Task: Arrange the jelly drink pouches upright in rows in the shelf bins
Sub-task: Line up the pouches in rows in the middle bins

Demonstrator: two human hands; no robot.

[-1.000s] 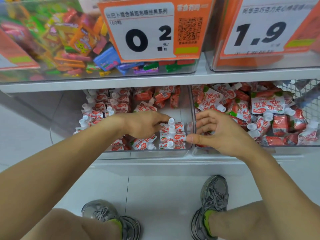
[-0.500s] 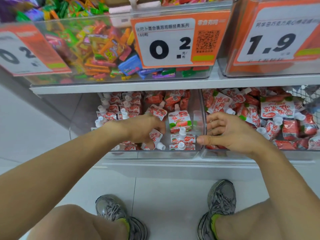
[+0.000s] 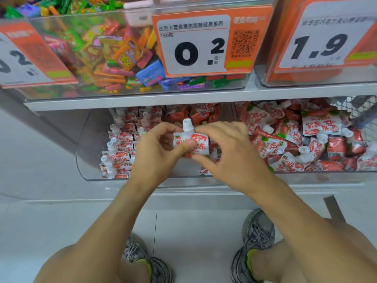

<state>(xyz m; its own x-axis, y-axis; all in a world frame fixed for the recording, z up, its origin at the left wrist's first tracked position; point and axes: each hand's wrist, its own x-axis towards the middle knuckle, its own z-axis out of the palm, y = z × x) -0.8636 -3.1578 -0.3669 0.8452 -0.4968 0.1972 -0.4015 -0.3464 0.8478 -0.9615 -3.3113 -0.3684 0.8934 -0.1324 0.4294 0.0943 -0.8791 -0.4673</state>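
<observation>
Left hand pinches one jelly pouch upright, cap up, over left bin; right hand fingers curl round its right edge, hiding bin's middle pouches; right bin pile cut off at frame edge

Jelly pouch held upright over left bin
Pinched by left hand and right hand; loose pouches heaped in right bin.
</observation>
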